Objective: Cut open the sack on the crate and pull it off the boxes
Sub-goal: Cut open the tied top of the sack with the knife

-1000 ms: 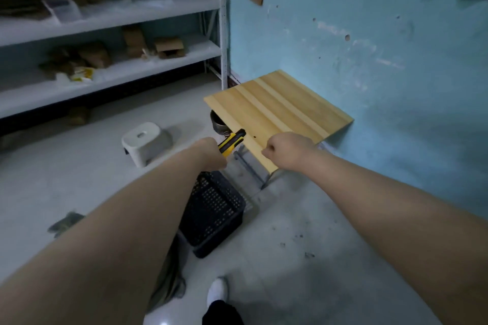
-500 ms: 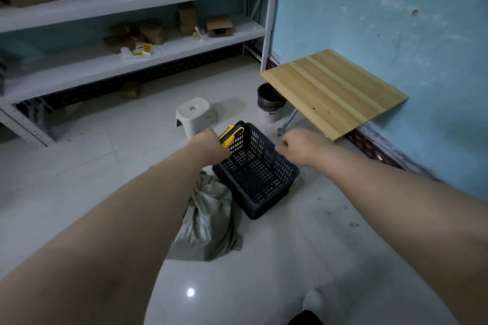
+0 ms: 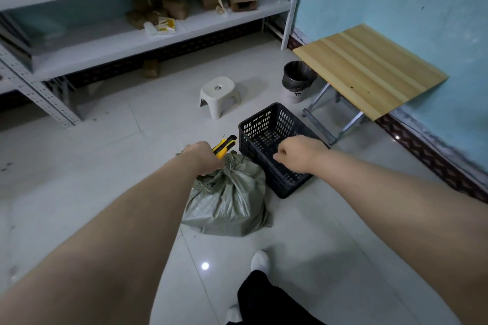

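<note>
A grey-green woven sack [image 3: 229, 203], tied at its top, lies on the tiled floor just left of a black plastic crate [image 3: 266, 126]. The crate looks empty. My left hand [image 3: 203, 154] is closed around a yellow and black utility knife [image 3: 224, 145], right above the sack's knotted top. My right hand [image 3: 298, 152] is a loose fist with nothing in it, held over the crate's near side. No boxes show; the sack hides its contents.
A small white stool [image 3: 218, 93] and a lined bin [image 3: 297, 79] stand beyond the crate. A folding wooden table [image 3: 369, 66] sits against the blue wall at right. Grey metal shelving [image 3: 105, 42] with cardboard boxes runs along the back. My feet [image 3: 260, 262] are below the sack.
My view has swung down and left, bringing the sack and crate fully into sight. Both hands have come lower toward them, the knife still in my left hand.
</note>
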